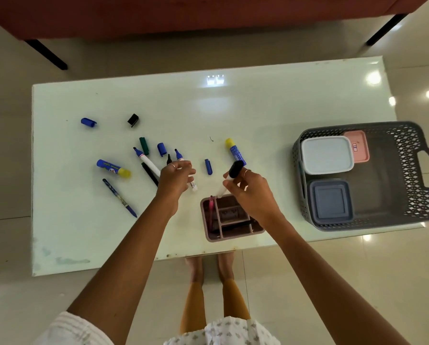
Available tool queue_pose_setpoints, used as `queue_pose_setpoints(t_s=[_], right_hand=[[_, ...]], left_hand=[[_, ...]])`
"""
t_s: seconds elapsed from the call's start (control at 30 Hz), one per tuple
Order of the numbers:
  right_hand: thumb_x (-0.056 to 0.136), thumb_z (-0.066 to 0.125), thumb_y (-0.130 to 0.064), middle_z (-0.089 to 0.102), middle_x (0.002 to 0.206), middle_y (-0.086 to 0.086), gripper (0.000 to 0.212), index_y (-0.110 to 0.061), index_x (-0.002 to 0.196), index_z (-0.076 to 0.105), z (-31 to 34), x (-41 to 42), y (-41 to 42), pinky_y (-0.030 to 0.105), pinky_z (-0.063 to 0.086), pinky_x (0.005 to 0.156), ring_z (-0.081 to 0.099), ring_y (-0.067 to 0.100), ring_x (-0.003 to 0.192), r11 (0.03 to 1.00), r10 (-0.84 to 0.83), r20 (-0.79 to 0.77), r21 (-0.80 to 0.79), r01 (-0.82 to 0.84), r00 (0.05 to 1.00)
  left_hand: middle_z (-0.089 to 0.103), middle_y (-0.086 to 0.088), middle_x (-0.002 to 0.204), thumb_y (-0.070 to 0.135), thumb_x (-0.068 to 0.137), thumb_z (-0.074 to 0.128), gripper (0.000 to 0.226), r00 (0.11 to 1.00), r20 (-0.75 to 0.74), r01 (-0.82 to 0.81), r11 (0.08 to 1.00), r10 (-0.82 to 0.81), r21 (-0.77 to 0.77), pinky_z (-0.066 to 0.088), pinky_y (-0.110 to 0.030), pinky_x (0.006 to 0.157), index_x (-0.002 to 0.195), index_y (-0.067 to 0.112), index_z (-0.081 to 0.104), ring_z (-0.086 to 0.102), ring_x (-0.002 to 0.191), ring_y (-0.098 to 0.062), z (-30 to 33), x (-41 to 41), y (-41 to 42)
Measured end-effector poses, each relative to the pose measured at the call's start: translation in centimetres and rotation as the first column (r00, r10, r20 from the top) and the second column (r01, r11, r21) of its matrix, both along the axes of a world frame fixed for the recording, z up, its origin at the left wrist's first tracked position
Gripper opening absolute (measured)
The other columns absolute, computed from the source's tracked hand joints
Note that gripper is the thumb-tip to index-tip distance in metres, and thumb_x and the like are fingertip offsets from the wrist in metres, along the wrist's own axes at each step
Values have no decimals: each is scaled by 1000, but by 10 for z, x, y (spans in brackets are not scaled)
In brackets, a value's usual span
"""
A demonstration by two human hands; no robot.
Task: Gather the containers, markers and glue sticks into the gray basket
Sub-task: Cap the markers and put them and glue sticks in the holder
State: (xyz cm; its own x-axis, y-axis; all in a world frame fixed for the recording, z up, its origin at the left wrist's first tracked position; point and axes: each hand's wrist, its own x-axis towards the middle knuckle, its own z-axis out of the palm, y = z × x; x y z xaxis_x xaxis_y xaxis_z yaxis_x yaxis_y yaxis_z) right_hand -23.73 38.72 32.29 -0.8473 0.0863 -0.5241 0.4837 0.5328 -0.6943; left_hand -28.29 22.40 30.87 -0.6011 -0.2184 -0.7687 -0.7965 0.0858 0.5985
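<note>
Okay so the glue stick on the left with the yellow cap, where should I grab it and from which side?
Take the glue stick by the middle of its blue barrel, pinching across its width from above. It lies flat on the table, apart from the pen below it and the markers to its right, so both long sides look free. The left hand is nearer, though it seems busy with a marker.

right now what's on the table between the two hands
Head view: one loose blue cap lies between the left hand and right hand.
</note>
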Motion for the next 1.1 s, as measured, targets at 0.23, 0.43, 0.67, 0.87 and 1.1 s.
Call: queue_pose_setpoints(t_s=[0.23,0.43,0.67,0.87,1.1], right_hand=[[93,57,-23,64,113,2,26,-19,118,60,-19,-1,-3,12,40,72,55,9,88,986,160,98,34,-164,982],[90,56,-43,56,80,-19,21,-27,101,62,-12,-8,8,7,35,58,55,0,69,986,163,23,42,-164,986],[96,48,-35,52,61,-7,27,-13,94,64,-11,-42,13,13,31,42,42,6,45,991,-3,-20,133,5,1000],[93,48,-28,59,79,12,30,-1,86,58,-26,-68,5,26,37,56,46,20,55,965,34,88,256,-55,996],[93,50,-10,64,115,6,32,-26,119,58,-51,-73,8,27,43,65,62,22,83,786,413,200,415,-458,889]], left_hand=[[67,-10,118,21,96,49,28,1000,11,-4,1000,4,-9,49,-30,83,120,10,59,62,98,-18,-5,3,-3],[68,-11,115,19,96,48,25,998,18,-62,998,62,-21,51,-31,82,116,10,61,64,98,-19,-12,9,-17],[69,-8,110,20,96,50,26,988,29,-151,988,153,-42,50,-23,70,116,10,62,65,92,-17,-20,9,-36],[69,-8,105,17,96,48,24,983,29,-181,983,181,-20,50,-21,67,113,9,63,64,90,-18,-23,9,-46],[68,-5,100,18,96,48,23,984,32,-172,985,173,-26,48,-20,64,112,12,63,65,87,-16,-32,10,-47]])
